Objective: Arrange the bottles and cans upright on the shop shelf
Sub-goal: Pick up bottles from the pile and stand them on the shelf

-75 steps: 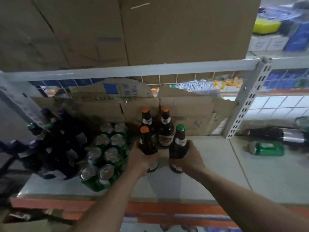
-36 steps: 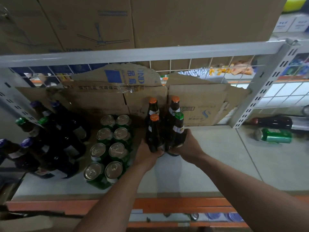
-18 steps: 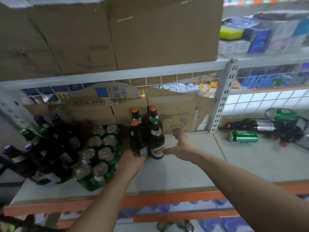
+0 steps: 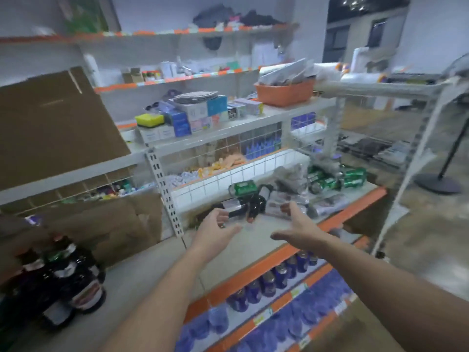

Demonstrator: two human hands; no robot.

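Both my hands reach out over the grey shelf (image 4: 256, 240) with an orange front edge, and both hold nothing. My left hand (image 4: 214, 232) hovers just in front of a dark bottle lying on its side (image 4: 234, 208). My right hand (image 4: 295, 228) is spread open near a second lying dark bottle (image 4: 255, 205) and flat packets. Green cans (image 4: 242, 189) lie on their sides behind them, with more green cans (image 4: 337, 179) heaped at the far right. Upright dark bottles (image 4: 66, 283) stand at the lower left.
A white perforated upright (image 4: 165, 191) divides the shelf bays, backed by wire mesh (image 4: 241, 174). Cardboard (image 4: 106, 224) lines the left bay. Purple-capped bottles (image 4: 269, 283) fill the shelf below. Boxes and an orange basket (image 4: 285, 91) sit on the shelf above.
Both hands let go of the upright bottles in the left bay and swung right toward the lying bottles. The view turned right with them.
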